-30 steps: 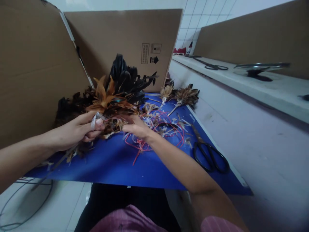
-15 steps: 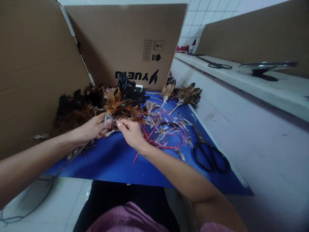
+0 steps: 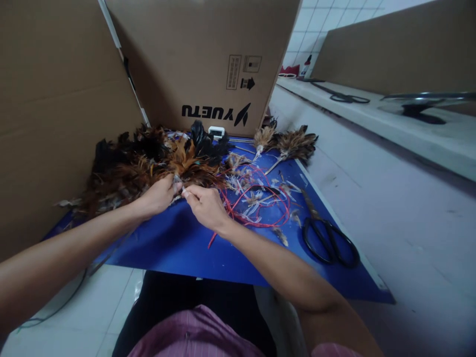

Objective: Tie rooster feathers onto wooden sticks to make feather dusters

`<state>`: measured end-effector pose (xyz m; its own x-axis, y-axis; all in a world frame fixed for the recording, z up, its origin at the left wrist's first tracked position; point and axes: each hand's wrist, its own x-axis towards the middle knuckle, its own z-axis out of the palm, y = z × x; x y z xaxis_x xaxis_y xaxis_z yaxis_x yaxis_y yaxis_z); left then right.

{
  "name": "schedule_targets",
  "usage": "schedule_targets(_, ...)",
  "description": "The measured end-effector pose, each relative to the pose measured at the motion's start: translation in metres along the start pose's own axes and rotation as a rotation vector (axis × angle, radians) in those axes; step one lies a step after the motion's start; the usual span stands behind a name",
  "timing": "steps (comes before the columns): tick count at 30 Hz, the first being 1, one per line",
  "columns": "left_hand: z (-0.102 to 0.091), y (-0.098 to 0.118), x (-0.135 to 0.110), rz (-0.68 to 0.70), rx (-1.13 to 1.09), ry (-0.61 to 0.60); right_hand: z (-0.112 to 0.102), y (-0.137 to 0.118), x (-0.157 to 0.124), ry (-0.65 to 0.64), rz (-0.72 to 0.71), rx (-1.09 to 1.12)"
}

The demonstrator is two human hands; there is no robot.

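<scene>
Both the left hand (image 3: 159, 196) and the right hand (image 3: 204, 206) were over the blue worktop (image 3: 159, 258), close together. The left fingers were clamped on the feather duster (image 3: 186, 157); the right fingers were pinched together, on what I could not tell. The duster's plumes, just beyond, lay lower than a second earlier, uncovering a white device (image 3: 216, 132) and lettering (image 3: 215, 113) on the cardboard panel (image 3: 178, 59).

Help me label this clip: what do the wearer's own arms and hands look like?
The left hand and right hand are ungloved; no watch shows. Both forearms are bare. A pinkish-purple sleeve with pale stripes shows at the right upper arm; the left one is hidden.
</scene>
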<state>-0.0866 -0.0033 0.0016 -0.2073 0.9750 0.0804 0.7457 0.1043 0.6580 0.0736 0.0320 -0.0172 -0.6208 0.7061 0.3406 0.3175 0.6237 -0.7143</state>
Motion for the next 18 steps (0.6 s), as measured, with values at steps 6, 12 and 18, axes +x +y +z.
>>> schedule_targets(6,-0.001,0.006,-0.002,0.032,0.515,-0.082,-0.018,-0.003,0.003,-0.132,-0.064,-0.395)
schedule_targets(12,-0.021,0.013,0.0,0.044,0.688,-0.055,-0.026,-0.01,-0.014,-0.105,-0.128,-0.479)
schedule_targets(18,-0.021,0.017,-0.01,0.144,0.883,-0.101,-0.029,-0.012,-0.025,-0.128,-0.191,-0.539)
